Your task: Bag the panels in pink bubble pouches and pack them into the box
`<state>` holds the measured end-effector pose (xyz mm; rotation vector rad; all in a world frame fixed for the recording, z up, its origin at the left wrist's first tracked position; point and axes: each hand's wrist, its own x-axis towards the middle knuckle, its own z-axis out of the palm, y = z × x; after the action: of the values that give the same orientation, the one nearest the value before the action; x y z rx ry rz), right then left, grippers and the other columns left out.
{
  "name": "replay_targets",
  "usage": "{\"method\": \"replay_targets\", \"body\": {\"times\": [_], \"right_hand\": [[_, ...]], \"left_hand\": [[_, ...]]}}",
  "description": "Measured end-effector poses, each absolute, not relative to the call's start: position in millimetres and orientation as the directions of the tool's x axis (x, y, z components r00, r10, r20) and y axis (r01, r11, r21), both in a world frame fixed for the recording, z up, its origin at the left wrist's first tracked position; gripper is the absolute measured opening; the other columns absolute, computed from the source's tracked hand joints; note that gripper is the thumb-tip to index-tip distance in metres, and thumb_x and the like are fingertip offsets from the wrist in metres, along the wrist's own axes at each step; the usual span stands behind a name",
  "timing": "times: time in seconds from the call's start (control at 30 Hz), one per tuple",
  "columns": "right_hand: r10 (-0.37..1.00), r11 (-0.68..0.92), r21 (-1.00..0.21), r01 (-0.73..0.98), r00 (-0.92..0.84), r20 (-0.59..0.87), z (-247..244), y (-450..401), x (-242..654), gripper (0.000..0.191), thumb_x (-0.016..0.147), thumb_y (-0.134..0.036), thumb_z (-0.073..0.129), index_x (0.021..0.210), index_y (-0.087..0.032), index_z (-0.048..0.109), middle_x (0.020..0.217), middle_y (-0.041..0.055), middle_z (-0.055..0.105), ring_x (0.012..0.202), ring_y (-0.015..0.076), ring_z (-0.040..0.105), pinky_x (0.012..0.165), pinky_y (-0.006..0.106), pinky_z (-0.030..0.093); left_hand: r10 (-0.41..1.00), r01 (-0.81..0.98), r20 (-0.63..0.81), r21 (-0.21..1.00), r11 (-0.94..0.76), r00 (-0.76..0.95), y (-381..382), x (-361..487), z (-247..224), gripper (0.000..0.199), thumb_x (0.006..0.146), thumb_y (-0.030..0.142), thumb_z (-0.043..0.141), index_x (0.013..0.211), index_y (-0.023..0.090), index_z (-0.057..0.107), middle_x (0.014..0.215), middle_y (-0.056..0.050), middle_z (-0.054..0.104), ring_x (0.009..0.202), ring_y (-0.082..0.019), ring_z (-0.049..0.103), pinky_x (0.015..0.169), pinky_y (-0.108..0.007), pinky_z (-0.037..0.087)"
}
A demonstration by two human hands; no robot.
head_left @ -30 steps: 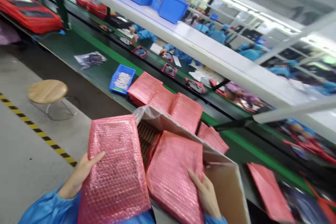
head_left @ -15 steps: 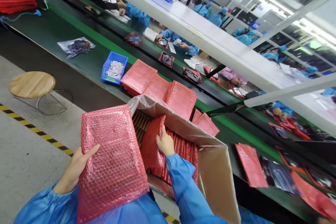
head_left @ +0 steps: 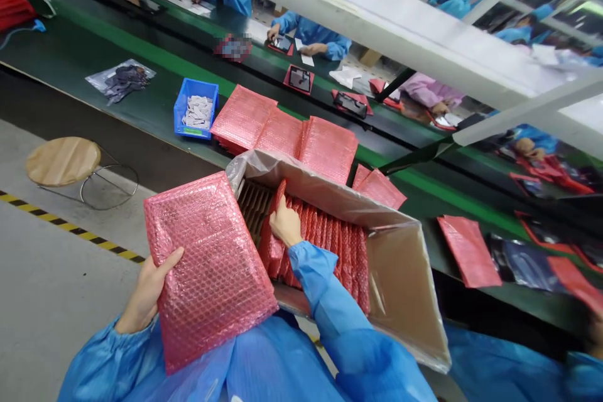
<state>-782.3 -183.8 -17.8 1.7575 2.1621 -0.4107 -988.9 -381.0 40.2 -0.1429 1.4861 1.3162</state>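
My left hand [head_left: 153,286] holds a pink bubble-wrap pouch [head_left: 211,270] by its left edge, thumb on top, beside an open carton [head_left: 400,289]. Inside the carton a row of red bubble-wrap pouches [head_left: 336,245] stands upright, next to brown cardboard dividers [head_left: 254,204] at the left end. My right hand [head_left: 286,224] is in the carton, closed on the leftmost red pouch [head_left: 272,248], which sits against the dividers. The fingertips behind that pouch are partly hidden.
Stacks of pink pouches [head_left: 330,147] lie on the green bench behind the carton, beside a blue bin [head_left: 195,107] of small white pieces. A wooden stool [head_left: 63,161] stands at left. Co-workers' hands handle devices across the conveyor. A white shelf beam [head_left: 348,19] crosses above.
My right hand has lowered the red pouch deeper into the carton, and it now stands more upright in the row. My left hand still holds its pouch. The view has shifted slightly.
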Motion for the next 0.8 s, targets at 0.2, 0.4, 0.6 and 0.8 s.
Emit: {"method": "replay_targets", "body": {"times": [0.2, 0.4, 0.6, 0.8], "right_hand": [[0.877, 0.146, -0.069, 0.987, -0.161, -0.452, -50, -198, -782, 0.064, 0.09, -0.011, 0.04, 0.146, 0.005, 0.014, 0.095, 0.0233, 0.067, 0.09, 0.0304, 0.066, 0.078, 0.037, 0.05], [0.888, 0.134, -0.112, 0.985, -0.169, -0.427, -61, -194, -784, 0.067, 0.086, -0.004, 0.041, 0.146, 0.005, 0.014, 0.097, 0.0254, 0.066, 0.092, 0.0323, 0.065, 0.081, 0.042, 0.05], [0.87, 0.15, -0.199, 0.969, -0.224, -0.44, -66, -212, -782, 0.06, 0.085, 0.001, 0.036, 0.142, 0.011, 0.021, 0.09, 0.0248, 0.066, 0.088, 0.0321, 0.066, 0.08, 0.04, 0.049], [0.859, 0.107, -0.278, 0.954, -0.23, -0.457, -61, -210, -767, 0.047, 0.09, -0.01, 0.039, 0.131, 0.012, 0.039, 0.081, 0.0254, 0.065, 0.083, 0.0343, 0.067, 0.076, 0.043, 0.049]], "left_hand": [[0.518, -0.641, -0.734, 0.66, 0.392, -0.439, -383, -990, 38, 0.052, 0.054, 0.032, 0.085, 0.099, 0.015, 0.066, 0.095, -0.007, 0.074, 0.09, -0.027, 0.07, 0.081, -0.034, 0.058], [0.546, -0.625, -0.727, 0.665, 0.409, -0.416, -386, -992, 38, 0.056, 0.051, 0.038, 0.088, 0.096, 0.014, 0.065, 0.093, -0.007, 0.074, 0.088, -0.028, 0.07, 0.078, -0.035, 0.058], [0.577, -0.615, -0.691, 0.697, 0.369, -0.436, -390, -989, 33, 0.059, 0.054, 0.042, 0.087, 0.099, 0.012, 0.065, 0.094, -0.01, 0.074, 0.088, -0.03, 0.07, 0.081, -0.038, 0.056], [0.67, -0.663, -0.618, 0.708, 0.245, -0.412, -385, -986, 18, 0.058, 0.062, 0.043, 0.082, 0.107, 0.01, 0.067, 0.098, -0.015, 0.073, 0.091, -0.032, 0.069, 0.085, -0.041, 0.053]]}}
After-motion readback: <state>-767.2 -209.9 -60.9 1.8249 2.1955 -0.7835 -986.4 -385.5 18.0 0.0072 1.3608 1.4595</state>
